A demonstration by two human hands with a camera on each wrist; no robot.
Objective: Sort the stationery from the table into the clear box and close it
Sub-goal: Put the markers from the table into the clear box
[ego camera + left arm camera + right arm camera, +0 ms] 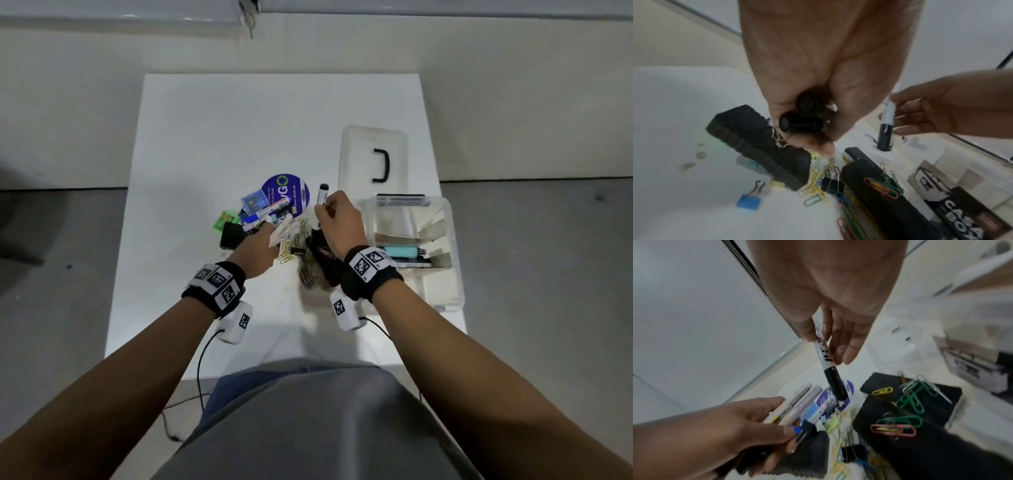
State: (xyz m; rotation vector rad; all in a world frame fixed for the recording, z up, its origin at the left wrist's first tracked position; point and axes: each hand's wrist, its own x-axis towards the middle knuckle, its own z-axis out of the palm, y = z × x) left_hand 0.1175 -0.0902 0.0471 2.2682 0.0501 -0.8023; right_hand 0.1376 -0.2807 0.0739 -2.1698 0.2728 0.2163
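Right hand [337, 219]: grip pinched on a black-capped marker [321, 202], raised above the pile, likely bound for the clear box [448, 240] just to its right. Left hand [260, 245]: grip curled round a bundle of pens [797, 402], gathered to carry several at once. Box open on the bench [239, 120], lid [373, 154] behind. Paper clips [291, 246] and erasers remain loose.

White table [212, 137] under stationery [274, 219], clear box [452, 240]
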